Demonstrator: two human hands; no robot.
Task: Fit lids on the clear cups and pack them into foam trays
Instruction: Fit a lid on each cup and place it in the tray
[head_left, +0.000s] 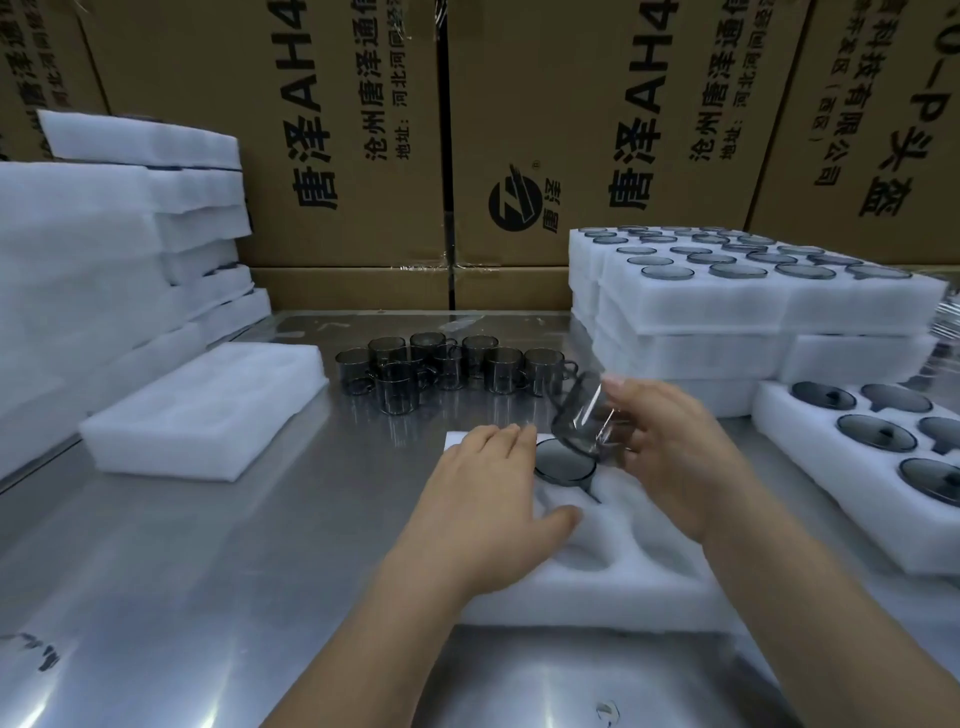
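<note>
Behind the steel table, brown cardboard boxes carry black print turned on its side: "唐泽AH4", "沧州唐泽通信", an address line starting "地址:河北河间", and a round logo with "唐泽" next to it; the box at far right reads "科技有限公司" and "P头盔". Item in hand: one cup, smoky grey see-through glass, straight-walled, with a thin loop handle on its left side. Its long axis is tilted, upper end leaning away from the person, lower end hanging just above the far part of the foam tray; which end is the mouth cannot be told. Right hand grips the cup, fingers curled round its wall. Left hand lies flat on the tray's left side, fingers straight, thumb on the foam. One lidded cup sits upright in a far pocket of that tray, its dark round lid about level with the foam, between the two hands. Loose cups, same grey glass, stand upright in a cluster mid-table, handles showing. Right: stacked trays, pockets filled, lids up; beside them a single filled tray. Left: one empty tray and a leaning pile of white foam.
</note>
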